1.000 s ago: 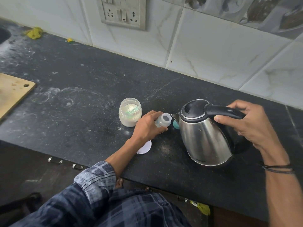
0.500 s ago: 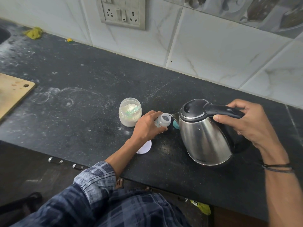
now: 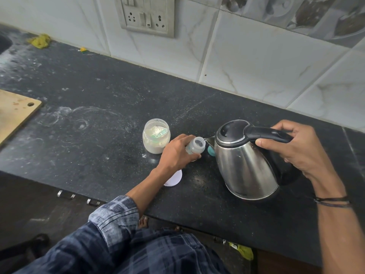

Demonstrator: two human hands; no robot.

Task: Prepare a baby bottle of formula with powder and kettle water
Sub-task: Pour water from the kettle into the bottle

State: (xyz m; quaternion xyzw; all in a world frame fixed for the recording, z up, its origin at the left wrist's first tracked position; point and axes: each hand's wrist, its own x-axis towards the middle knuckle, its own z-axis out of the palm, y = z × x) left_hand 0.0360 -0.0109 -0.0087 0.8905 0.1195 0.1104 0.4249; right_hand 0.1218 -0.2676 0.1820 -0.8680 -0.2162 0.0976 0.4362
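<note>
A small clear baby bottle [image 3: 196,146] without its cap stands on the black counter [image 3: 102,119], and my left hand [image 3: 175,155] grips it around the body. A steel kettle [image 3: 245,163] with a black lid is tilted left, its spout right at the bottle's mouth. My right hand [image 3: 294,149] holds the kettle's black handle. Left of the bottle stands an open jar of white powder [image 3: 156,136] with a teal scoop inside.
A white round lid [image 3: 173,179] lies under my left wrist. A teal piece [image 3: 211,151] shows between bottle and kettle. A wooden board [image 3: 13,113] lies at the far left. A socket plate [image 3: 147,14] is on the tiled wall behind.
The kettle has tipped slightly further toward the bottle. Both hands keep their holds.
</note>
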